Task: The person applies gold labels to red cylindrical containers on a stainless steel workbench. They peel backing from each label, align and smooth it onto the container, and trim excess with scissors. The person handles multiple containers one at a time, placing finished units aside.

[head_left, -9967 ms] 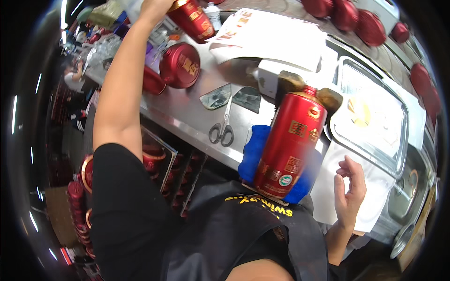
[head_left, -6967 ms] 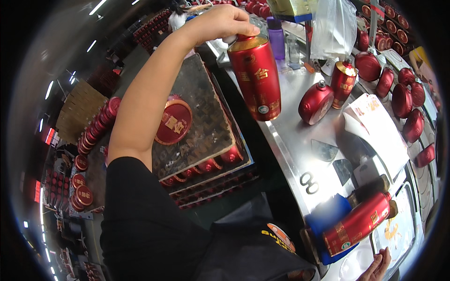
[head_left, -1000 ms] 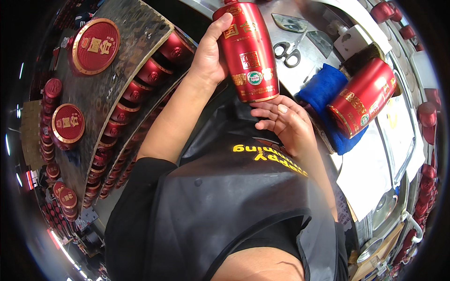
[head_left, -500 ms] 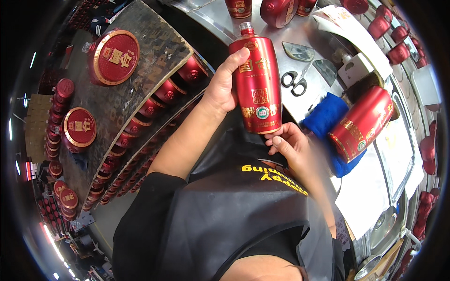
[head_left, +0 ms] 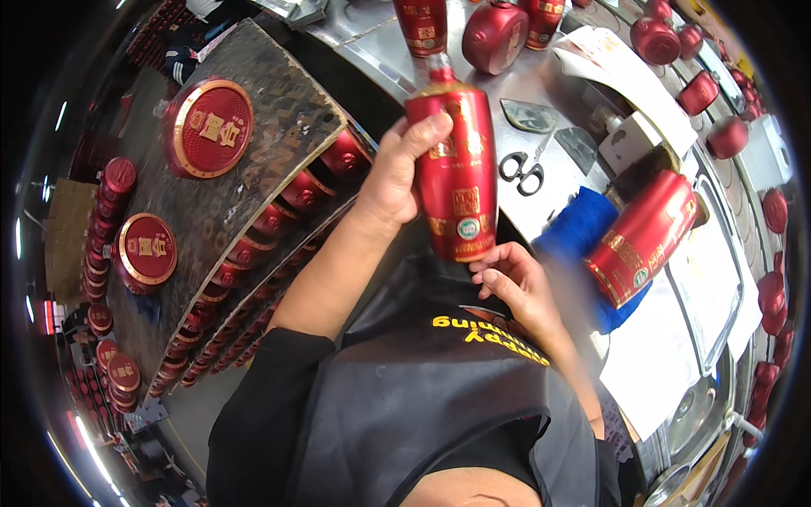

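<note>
A red bottle with gold markings and a clear top (head_left: 456, 182) is held up in front of my apron, slightly tilted. My left hand (head_left: 395, 173) is wrapped round its left side, the thumb lying across the front. At the bottle's base is my right hand (head_left: 525, 291), its fingers curled and the fingertips against the lower rim. A second red bottle (head_left: 646, 241) lies slantwise to the right, partly over a blue cloth (head_left: 583, 224). Black-handled scissors (head_left: 522, 175) rest on the metal table just right of the held bottle.
More red bottles (head_left: 497, 38) stand at the table's far edge. On the left, a worn board (head_left: 279, 110) carries round red bottles (head_left: 211, 127), with rows of bottles below it. A white curved piece (head_left: 634, 80) and white sheets (head_left: 646, 372) are at right.
The held bottle has come slightly down and toward the left in the view, still in my left hand. My right fingers remain at its base. The surroundings have shifted slightly downward.
</note>
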